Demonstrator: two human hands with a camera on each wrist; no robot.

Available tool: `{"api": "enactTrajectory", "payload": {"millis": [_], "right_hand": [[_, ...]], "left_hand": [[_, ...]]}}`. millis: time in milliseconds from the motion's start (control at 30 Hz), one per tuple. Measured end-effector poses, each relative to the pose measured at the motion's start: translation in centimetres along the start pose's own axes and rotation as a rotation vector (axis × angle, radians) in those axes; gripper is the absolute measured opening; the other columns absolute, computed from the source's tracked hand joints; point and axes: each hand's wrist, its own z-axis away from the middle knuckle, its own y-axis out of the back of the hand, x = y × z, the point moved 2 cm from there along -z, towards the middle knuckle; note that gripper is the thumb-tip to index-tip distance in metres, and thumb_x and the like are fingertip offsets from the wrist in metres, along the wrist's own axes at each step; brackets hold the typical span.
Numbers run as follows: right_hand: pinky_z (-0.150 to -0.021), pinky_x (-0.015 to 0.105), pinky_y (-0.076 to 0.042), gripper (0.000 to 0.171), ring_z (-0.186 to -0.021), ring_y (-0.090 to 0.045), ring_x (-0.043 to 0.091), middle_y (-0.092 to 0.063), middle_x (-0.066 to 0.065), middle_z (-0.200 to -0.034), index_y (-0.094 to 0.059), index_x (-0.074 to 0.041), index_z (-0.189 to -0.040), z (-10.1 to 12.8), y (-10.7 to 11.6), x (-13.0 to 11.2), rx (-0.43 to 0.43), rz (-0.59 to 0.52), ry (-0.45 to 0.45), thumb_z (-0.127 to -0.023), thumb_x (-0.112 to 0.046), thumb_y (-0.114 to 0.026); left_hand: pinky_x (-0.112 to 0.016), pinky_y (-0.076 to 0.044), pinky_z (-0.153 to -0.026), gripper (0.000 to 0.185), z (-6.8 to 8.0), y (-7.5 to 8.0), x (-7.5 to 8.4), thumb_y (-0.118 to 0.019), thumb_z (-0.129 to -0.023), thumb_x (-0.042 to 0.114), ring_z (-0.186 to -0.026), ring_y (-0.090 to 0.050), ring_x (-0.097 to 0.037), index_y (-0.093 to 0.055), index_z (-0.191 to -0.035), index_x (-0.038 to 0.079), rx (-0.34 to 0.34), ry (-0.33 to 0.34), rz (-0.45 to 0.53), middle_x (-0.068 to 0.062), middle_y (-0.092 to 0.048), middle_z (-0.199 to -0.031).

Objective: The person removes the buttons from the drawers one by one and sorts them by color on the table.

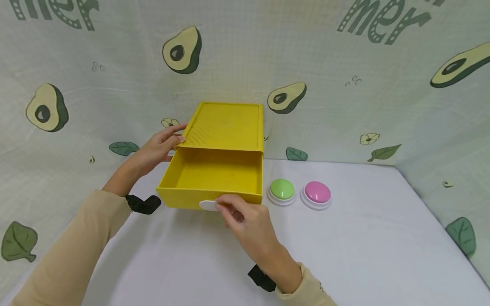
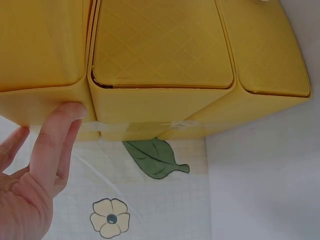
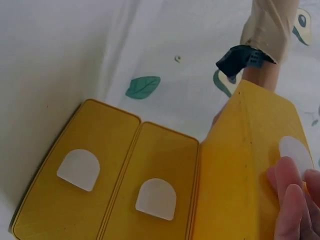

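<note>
the yellow drawer (image 1: 214, 176) sticks out of its case (image 1: 226, 125) toward the person. right hand (image 1: 245, 221) pinches the white handle (image 1: 208, 205) at the front, left hand (image 1: 158, 146) lies flat against the case's left side.

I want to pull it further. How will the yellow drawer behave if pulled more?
The yellow drawer looks empty, so probably light. Its walls seem stiff plastic. It is already far out of the yellow box, so it may tip or drop without support.

left hand (image 2: 30, 185) fingertips touching yellow box (image 2: 160, 65)
</note>
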Motion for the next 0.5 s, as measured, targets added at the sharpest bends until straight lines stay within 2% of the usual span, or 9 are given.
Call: {"api": "enactTrajectory", "payload": {"millis": [500], "right_hand": [[-0.049,0.007,-0.043,0.011,-0.049,-0.053,0.002,-0.063,-0.001,-0.064,-0.064,-0.009,-0.095,-0.42,-0.11,0.38,0.012,-0.016,0.022,-0.084,-0.009,-0.067]], "left_hand": [[-0.063,-0.033,-0.1,0.061,0.08,0.0,-0.18,-0.041,-0.097,0.044,-0.124,-0.04,-0.034,-0.018,-0.149,0.023,-0.006,-0.014,0.022,-0.015,-0.038,-0.143]]}}
